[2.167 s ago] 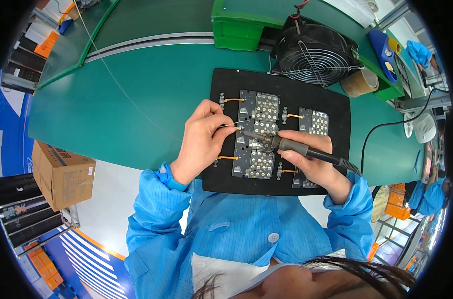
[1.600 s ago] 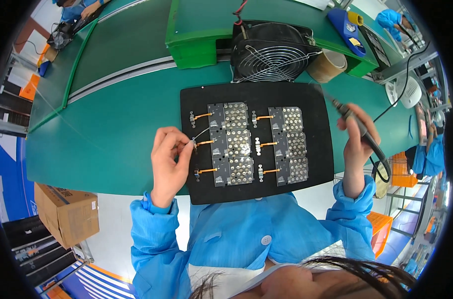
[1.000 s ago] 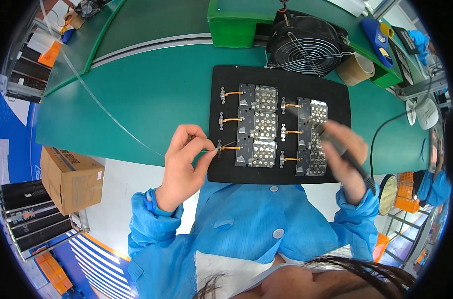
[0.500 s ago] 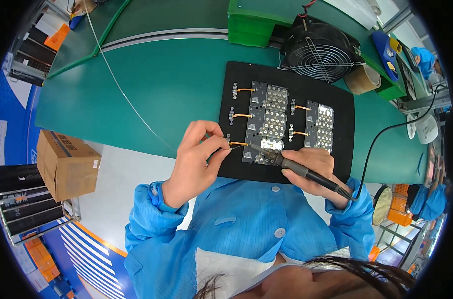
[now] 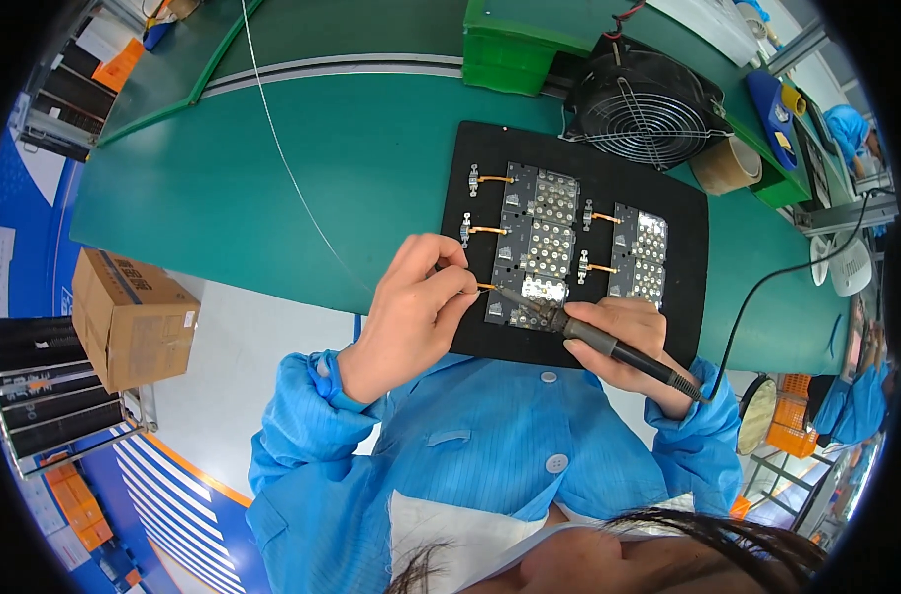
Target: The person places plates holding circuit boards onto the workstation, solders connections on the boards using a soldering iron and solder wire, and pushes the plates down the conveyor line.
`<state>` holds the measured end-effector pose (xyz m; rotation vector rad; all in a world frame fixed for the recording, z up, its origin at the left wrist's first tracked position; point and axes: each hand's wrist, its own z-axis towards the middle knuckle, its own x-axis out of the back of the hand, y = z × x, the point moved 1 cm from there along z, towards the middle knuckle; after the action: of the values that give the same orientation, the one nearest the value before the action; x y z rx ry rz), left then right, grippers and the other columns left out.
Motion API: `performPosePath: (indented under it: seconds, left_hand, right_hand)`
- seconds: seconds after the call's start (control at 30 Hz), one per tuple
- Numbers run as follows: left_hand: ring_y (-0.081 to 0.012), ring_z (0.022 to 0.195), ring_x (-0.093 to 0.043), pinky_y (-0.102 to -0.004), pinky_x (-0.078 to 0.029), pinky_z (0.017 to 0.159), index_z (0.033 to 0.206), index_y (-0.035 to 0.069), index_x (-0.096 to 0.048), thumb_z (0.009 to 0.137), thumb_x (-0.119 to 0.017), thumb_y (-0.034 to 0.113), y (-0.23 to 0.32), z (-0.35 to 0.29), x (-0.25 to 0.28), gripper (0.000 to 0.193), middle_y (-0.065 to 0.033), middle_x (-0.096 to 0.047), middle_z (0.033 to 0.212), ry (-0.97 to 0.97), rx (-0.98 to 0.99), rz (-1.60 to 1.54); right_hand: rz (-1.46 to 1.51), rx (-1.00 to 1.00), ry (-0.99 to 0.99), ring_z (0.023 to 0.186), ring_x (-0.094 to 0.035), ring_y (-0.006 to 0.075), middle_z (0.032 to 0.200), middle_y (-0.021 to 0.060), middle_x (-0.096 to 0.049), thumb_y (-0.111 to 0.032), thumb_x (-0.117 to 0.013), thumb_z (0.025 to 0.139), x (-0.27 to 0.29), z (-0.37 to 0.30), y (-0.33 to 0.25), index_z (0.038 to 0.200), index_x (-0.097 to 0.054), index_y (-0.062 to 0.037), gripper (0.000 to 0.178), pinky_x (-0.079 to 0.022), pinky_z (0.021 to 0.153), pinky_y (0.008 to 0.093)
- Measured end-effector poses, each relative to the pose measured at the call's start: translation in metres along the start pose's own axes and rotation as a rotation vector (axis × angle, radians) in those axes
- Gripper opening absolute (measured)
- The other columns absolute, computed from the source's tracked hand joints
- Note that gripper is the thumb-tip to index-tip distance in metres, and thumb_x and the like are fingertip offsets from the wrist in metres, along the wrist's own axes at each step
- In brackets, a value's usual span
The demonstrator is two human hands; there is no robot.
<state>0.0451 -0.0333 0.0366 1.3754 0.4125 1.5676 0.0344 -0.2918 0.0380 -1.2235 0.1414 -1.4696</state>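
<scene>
My left hand (image 5: pixel 409 315) pinches the end of a thin solder wire (image 5: pixel 288 161) that hangs down from the upper left. Its fingertips are at the left edge of the lowest circuit board in the left column, over a short orange lead (image 5: pixel 486 287). A soldering iron (image 5: pixel 619 350) with a dark handle is gripped in my right hand (image 5: pixel 631 335), tip pointing left to where that lead meets the board. Several joined circuit boards (image 5: pixel 550 248) with round lenses lie on a black mat (image 5: pixel 676 223). Small metal connectors (image 5: pixel 473 180) sit on other leads; my fingers hide the lowest left one.
Behind the mat stands a black fan (image 5: pixel 645 104) with a wire grille, beside a tape roll (image 5: pixel 725 165) and a green box (image 5: pixel 508 54). The iron's black cord (image 5: pixel 750 297) curves up the right side. A cardboard box (image 5: pixel 132 319) is at the left, off the green table (image 5: pixel 213 188).
My left hand has shifted slightly right and now covers the lowest left connector. The solder wire has swung right with it. The iron's tip stays at the same board.
</scene>
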Motion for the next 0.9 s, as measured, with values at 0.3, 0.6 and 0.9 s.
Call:
performPosePath:
  seconds: [0.3, 0.6, 0.9]
  left_hand:
    - [-0.0121, 0.065, -0.049, -0.0256, -0.041, 0.056, 0.086, 0.0, -0.062, 0.077, -0.068, -0.01, -0.008, 0.001, -0.008, 0.015, -0.0076, -0.051, 0.098, -0.01, 0.095, -0.109]
    - [-0.0135, 0.065, -0.052, -0.0274, -0.041, 0.055, 0.088, -0.001, -0.066, 0.075, -0.072, -0.007, -0.026, 0.003, -0.021, 0.016, -0.0076, -0.052, 0.095, -0.029, 0.057, -0.107]
    - [-0.0142, 0.067, -0.054, -0.0277, -0.042, 0.056, 0.085, -0.002, -0.066, 0.076, -0.072, -0.007, -0.024, 0.004, -0.021, 0.012, -0.0078, -0.053, 0.093, -0.015, 0.077, -0.134]
  right_hand:
    - [0.011, -0.001, -0.031, 0.055, -0.064, 0.0209, 0.07, 0.0128, -0.066, -0.007, -0.076, 0.075, 0.002, 0.002, 0.001, 0.102, -0.067, 0.008, 0.032, -0.048, 0.048, 0.028]
    - [-0.009, 0.005, -0.025, 0.055, -0.064, 0.0207, 0.07, 0.013, -0.067, -0.008, -0.075, 0.076, 0.003, 0.002, 0.001, 0.102, -0.067, 0.0072, 0.031, -0.048, 0.048, 0.0279]
    - [-0.004, -0.003, -0.029, 0.055, -0.064, 0.0211, 0.07, 0.0129, -0.067, -0.009, -0.076, 0.075, 0.003, 0.002, 0.002, 0.101, -0.067, 0.0065, 0.031, -0.048, 0.048, 0.0279]
